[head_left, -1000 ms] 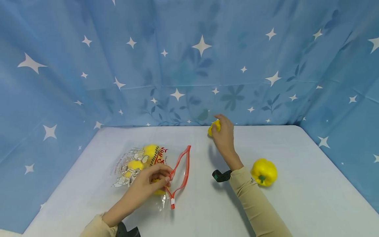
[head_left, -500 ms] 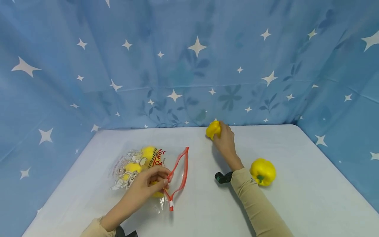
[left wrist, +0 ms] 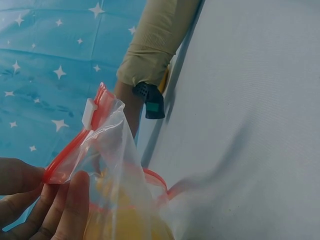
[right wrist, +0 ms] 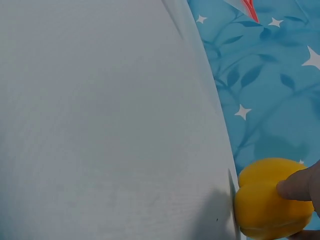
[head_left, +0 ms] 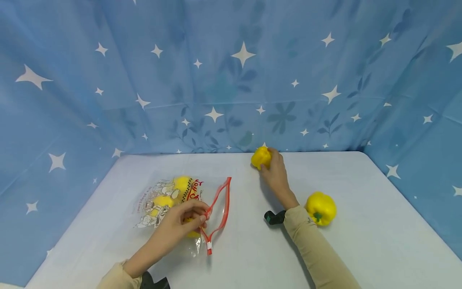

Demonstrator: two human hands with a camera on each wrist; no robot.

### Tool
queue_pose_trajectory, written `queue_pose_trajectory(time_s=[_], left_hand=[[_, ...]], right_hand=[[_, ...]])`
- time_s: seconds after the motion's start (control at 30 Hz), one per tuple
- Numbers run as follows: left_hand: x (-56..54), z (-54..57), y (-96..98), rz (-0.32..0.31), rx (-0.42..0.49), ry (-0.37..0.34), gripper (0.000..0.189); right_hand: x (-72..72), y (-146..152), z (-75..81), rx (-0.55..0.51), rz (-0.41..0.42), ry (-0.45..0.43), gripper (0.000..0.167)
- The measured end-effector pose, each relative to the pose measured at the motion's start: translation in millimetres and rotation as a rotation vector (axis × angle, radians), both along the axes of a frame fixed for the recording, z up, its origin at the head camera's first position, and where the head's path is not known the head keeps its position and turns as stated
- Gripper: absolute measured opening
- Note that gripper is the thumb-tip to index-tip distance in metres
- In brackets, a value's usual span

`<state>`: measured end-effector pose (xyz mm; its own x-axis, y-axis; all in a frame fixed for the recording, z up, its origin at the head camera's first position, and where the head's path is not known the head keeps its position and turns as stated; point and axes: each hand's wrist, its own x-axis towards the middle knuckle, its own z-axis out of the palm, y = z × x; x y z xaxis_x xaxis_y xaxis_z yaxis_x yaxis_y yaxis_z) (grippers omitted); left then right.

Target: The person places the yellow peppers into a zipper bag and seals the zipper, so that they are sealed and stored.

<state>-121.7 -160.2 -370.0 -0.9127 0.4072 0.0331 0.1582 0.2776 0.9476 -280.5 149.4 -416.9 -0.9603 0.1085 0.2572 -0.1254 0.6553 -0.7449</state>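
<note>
On the left of the table, my left hand [head_left: 180, 220] pinches the red zip edge [head_left: 227, 198] of a clear printed plastic bag, its mouth spread apart toward the right. Yellow bell peppers [head_left: 180, 184] show through the bag's film. In the left wrist view, thumb and fingers [left wrist: 75, 202] grip the red strip, and a white slider [left wrist: 89, 114] sits near its end. My right hand [head_left: 277, 171] reaches to the back edge and holds a yellow bell pepper [head_left: 260, 157] from its right side. The right wrist view has the thumb [right wrist: 298, 184] against that pepper's smooth skin.
Another yellow bell pepper [head_left: 321, 209], green stem facing me, rests on the white table [head_left: 368, 241] beside my right forearm. A blue star-patterned curtain [head_left: 223, 80] hangs right behind the table's back edge. Dark wrist cameras [head_left: 275, 217] stick out from both wrists.
The right hand's raised fingers have come down and closed round the back pepper, which now shows more of its side. The left hand keeps its pinch on the bag's edge.
</note>
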Motion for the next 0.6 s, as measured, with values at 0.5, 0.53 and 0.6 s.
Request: queue_pose_trajectory(time_s=[0.5,0.53,0.6], left_hand=[[-1.2,-1.9,-2.5,0.0,0.009,0.021,0.024],[-1.9,-1.7,-2.4,0.004,0.009,0.019,0.024],[-2.6,-1.8,-2.2,0.013,0.008,0.009,0.024]], right_hand=[[2.0,-7,-1.0,-0.042,0.036,0.012,0.063],[2.3,-7,-0.7,-0.048,0.042,0.01,0.063],[3.1,-9,-0.5,-0.056,0.051,-0.002,0.063]])
